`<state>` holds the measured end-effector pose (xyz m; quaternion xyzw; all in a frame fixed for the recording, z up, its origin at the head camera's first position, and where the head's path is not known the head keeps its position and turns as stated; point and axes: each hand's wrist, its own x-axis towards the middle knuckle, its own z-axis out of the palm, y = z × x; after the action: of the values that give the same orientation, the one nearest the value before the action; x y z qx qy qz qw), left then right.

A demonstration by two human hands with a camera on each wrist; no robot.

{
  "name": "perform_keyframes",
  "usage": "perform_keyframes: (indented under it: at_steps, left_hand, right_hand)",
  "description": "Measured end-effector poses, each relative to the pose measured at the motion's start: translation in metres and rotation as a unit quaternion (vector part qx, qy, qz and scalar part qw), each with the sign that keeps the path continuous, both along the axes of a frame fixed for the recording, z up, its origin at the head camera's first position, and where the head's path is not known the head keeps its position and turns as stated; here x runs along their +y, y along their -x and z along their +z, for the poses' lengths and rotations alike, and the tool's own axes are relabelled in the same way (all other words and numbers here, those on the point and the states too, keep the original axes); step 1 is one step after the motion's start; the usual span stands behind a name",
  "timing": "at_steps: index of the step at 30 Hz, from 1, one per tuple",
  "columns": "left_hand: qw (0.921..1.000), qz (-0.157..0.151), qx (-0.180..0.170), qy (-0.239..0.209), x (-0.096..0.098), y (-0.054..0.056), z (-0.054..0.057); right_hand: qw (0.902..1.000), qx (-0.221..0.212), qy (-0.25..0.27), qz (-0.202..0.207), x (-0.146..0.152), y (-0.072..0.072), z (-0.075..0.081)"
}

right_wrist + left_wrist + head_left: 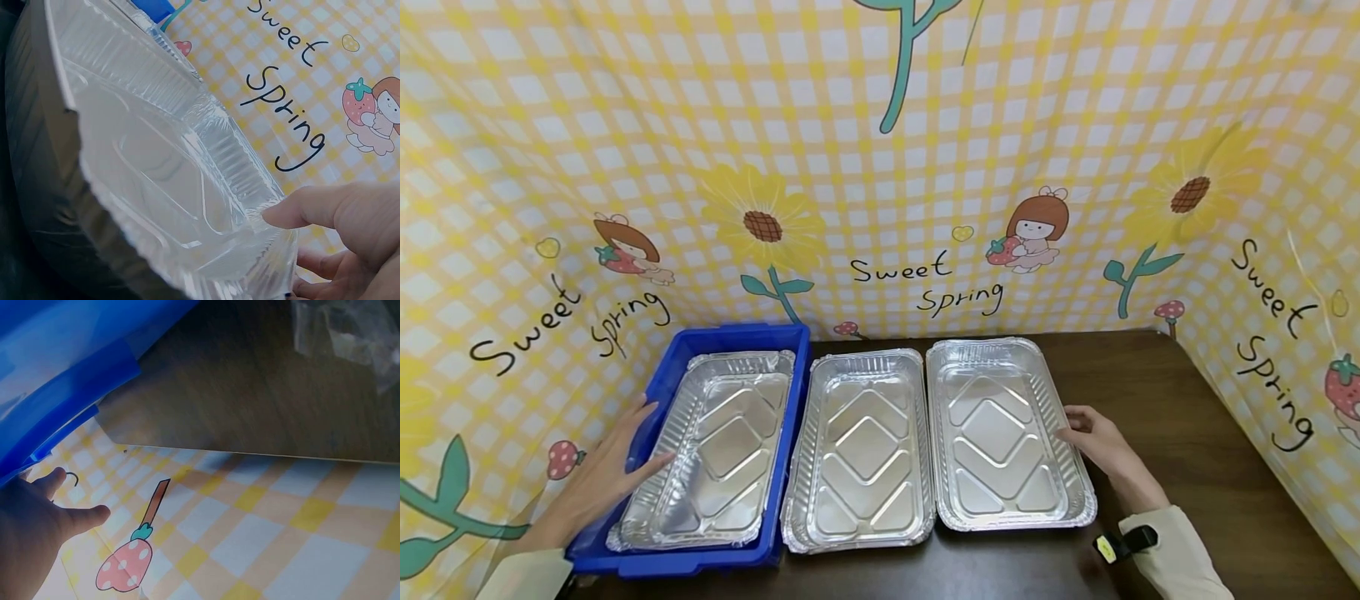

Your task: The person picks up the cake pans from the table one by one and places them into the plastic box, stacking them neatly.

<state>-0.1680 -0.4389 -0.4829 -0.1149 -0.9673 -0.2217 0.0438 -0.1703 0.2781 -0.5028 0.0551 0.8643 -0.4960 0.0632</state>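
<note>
Three shiny rectangular foil trays stand side by side. The left foil tray (737, 450) sits inside a blue plastic bin (658, 565); the middle foil tray (868, 450) and the right foil tray (992, 433) are on the table. With thumb inside and fingers outside, my right hand (1101, 442) pinches the right foil tray's right rim, also visible in the right wrist view (350, 231). My left hand (602, 475) lies along the bin's left side, fingers stretched out, thumb reaching toward the left tray's rim. Part of that hand (37, 531) shows below the bin in the left wrist view.
A dark wooden table (1202, 450) extends to the right of the trays. Yellow checkered cloth (895, 200) with printed flowers and lettering encloses the back and both sides. Crumpled clear plastic (350, 337) appears at the left wrist view's upper right.
</note>
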Motion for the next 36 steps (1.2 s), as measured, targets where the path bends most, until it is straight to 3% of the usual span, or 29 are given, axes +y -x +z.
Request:
perform_keyframes:
  at_steps: [23, 36]
  left_hand:
    - [1.0000, 0.003, 0.003, -0.005, 0.0020, -0.0032, -0.0022]
    - [1.0000, 0.004, 0.004, -0.005, 0.0010, -0.0018, -0.0023]
  right_hand:
    - [0.9997, 0.007, 0.022, -0.009, 0.0005, 0.0005, -0.0040]
    - [0.9942, -0.028, 0.103, -0.012, 0.0075, 0.0008, -0.0055]
